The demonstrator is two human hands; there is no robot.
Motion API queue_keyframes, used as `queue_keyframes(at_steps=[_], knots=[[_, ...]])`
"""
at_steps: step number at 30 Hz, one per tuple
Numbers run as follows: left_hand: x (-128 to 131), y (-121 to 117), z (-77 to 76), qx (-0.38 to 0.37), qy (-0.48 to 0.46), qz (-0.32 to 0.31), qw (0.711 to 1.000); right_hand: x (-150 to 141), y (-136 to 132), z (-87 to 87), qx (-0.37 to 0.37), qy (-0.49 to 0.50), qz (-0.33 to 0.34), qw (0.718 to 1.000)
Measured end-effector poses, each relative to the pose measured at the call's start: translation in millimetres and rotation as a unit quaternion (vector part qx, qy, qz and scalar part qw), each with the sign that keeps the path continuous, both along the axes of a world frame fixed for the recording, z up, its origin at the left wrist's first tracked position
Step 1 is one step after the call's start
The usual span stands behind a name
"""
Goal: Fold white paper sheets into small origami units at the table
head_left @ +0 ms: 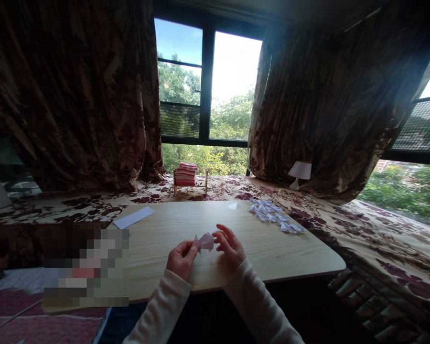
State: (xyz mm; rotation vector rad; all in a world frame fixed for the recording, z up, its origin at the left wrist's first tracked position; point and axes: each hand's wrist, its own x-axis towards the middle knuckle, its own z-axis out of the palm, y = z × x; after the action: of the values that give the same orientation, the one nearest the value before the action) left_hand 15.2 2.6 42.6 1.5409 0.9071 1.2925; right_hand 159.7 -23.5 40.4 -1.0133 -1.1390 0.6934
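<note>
grip: left hand (181, 258) pinches one end of a folded paper (205, 242) above the table (290, 265), near its front edge; right hand (231, 246), fingers parted, sits just beside the other end, contact unclear. that piece looks part-worked; how nearly finished, cannot tell. open room: tabletop right of the hands; left front corner is blurred. apparently left to fold: flat white strip (134, 218), back left. apparently done: pile of folded pieces (268, 215), back right, along the edge. small white triangle (232, 206): by the back edge, status unclear.
</note>
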Motion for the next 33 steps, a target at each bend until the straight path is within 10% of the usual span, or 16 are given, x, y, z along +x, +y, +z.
queue_keyframes(at_steps=[33], knots=[[0, 3, -5.7, 0.011, 0.027, -0.034, 0.999, -1, -2, -2.8, 0.031, -0.045, -0.027, 0.998]])
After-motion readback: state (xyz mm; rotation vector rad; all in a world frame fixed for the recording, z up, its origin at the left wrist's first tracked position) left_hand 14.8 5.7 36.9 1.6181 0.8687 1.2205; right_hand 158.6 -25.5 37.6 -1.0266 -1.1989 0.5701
